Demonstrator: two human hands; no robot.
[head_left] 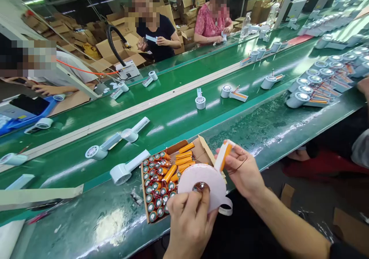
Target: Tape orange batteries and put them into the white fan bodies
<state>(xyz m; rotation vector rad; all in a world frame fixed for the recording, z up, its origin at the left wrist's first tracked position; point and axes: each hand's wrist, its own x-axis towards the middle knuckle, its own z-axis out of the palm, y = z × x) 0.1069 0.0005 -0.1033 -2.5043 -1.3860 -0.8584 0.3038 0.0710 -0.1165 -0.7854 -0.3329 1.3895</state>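
My left hand is closed on a roll of white tape, fingers hooked into its core. A loose end of tape curls off the roll's right side. Pinched in my right hand is an orange cylindrical battery with a white strip along it, held at the roll's upper right edge. A thin dark wire shows by the fingers. Beneath and behind the roll lies an open cardboard box. Several batteries with red wires stand in its left part, and others lie flat; the roll hides some.
Handheld fan bodies lie left of the box and along the green conveyor belt. Many more fan units crowd the bench at right. Co-workers sit across the belt; another person's hand is at the right edge.
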